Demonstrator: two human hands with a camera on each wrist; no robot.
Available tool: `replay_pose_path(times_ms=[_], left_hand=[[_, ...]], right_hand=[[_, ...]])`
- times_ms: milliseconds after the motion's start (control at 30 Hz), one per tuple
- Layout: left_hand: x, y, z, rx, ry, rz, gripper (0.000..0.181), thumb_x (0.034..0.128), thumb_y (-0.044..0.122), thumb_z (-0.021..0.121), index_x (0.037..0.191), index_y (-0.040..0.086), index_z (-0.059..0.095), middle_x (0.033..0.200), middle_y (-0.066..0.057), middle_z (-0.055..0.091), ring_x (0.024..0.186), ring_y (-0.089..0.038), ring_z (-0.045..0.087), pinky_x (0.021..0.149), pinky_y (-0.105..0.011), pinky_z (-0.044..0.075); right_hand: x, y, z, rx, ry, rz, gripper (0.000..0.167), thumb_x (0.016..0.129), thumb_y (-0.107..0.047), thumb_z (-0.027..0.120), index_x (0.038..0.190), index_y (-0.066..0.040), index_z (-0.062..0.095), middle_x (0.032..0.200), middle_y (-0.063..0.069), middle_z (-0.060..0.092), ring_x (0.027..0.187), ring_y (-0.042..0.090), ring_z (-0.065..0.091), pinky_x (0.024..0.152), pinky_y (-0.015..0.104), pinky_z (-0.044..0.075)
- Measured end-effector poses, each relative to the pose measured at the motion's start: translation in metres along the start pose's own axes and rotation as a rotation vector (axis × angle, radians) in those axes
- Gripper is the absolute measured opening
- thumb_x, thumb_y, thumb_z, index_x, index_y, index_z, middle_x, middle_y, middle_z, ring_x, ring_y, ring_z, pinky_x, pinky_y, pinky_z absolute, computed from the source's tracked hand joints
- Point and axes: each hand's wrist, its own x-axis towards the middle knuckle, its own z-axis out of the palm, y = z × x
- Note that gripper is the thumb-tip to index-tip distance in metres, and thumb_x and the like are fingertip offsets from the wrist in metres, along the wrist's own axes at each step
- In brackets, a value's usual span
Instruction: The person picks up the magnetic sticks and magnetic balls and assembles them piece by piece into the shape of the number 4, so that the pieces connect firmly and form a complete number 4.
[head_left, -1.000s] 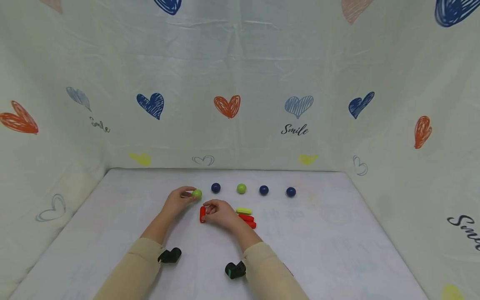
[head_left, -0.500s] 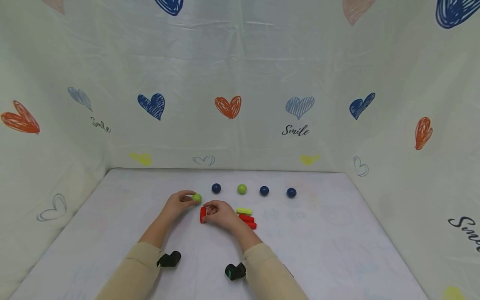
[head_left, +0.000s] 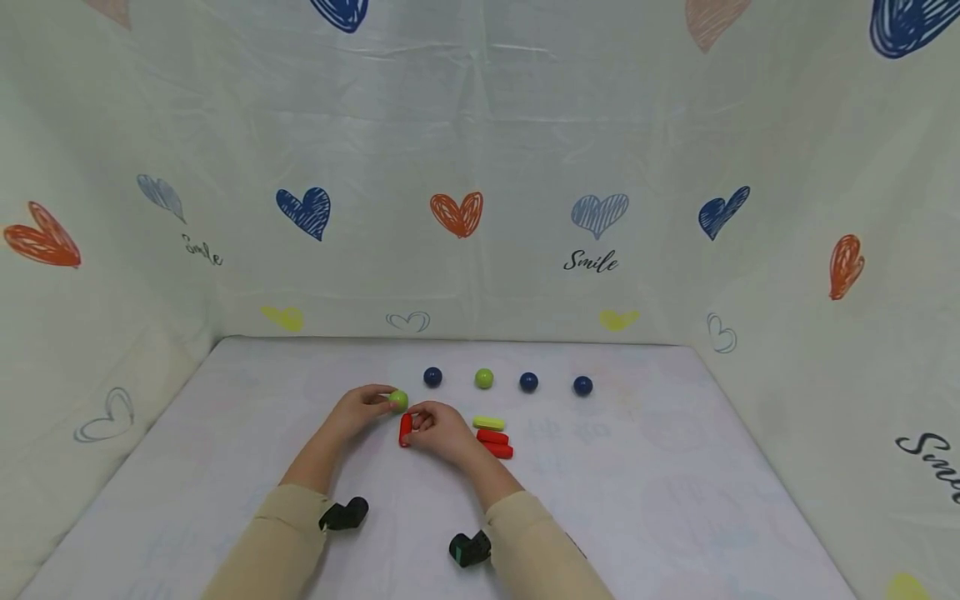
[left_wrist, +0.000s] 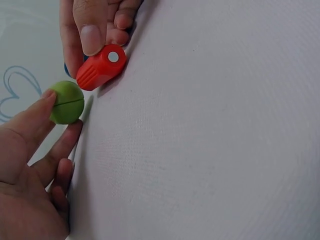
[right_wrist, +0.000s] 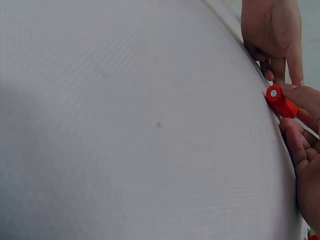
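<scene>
My left hand [head_left: 362,410] pinches a green ball [left_wrist: 67,103] between thumb and fingers; a seam runs round the ball in the left wrist view. Just to its right, my right hand [head_left: 444,431] pinches a red ribbed rod [left_wrist: 101,68] with a pale round spot on its end. The ball is close to the far end of the red rod; whether they touch I cannot tell. In the right wrist view the red rod [right_wrist: 281,101] shows between the right thumb and fingers, with the left hand [right_wrist: 272,30] beyond it.
Behind the hands stand a row of dark blue balls, such as one ball [head_left: 432,377], and another green ball [head_left: 483,378]. Right of the right hand lie a yellow-green rod [head_left: 489,423] and two red rods [head_left: 493,437]. A heart-printed cloth [head_left: 480,275] rises behind the white table [head_left: 637,500].
The left hand has brought the green ball toward me and slightly right, closer to the red rod's far end. The right hand with the red rod has hardly moved.
</scene>
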Motion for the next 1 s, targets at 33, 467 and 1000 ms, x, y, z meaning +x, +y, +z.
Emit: replay_pose_path(times_ms=[33,467,1000], left_hand=[[-0.0003,0.0002,-0.0002,-0.002,-0.006,-0.007,0.037,0.0938,0.017,0.066,0.127,0.0,0.061,0.118,-0.022,0.062,0.112,-0.036,0.055,0.097,-0.051,0.043],[-0.0034,-0.0022,-0.0044,-0.004,-0.126,0.069,0.037,0.0966,0.014,0.061,0.131,0.001,0.058,0.13,-0.025,0.055,0.122,-0.041,0.049,0.102,-0.055,0.038],[-0.0015,-0.0029,-0.0036,-0.022,-0.118,0.067,0.036,0.097,0.014,0.06,0.126,-0.006,0.055,0.124,-0.025,0.058,0.118,-0.04,0.051,0.1,-0.052,0.04]], right_hand=[[-0.0002,0.0,0.0002,-0.001,0.001,-0.001,0.035,0.079,-0.008,0.079,0.112,-0.006,0.067,0.082,-0.003,0.058,0.071,0.009,0.052,0.066,0.021,0.044],[-0.0017,0.0,-0.0003,-0.017,-0.004,-0.005,0.036,0.08,-0.009,0.08,0.113,-0.009,0.066,0.086,-0.004,0.059,0.074,0.009,0.053,0.066,0.022,0.045],[-0.0012,0.0017,0.0008,-0.007,-0.002,-0.017,0.038,0.079,-0.008,0.08,0.114,-0.007,0.066,0.085,-0.004,0.059,0.073,0.008,0.053,0.066,0.021,0.046]])
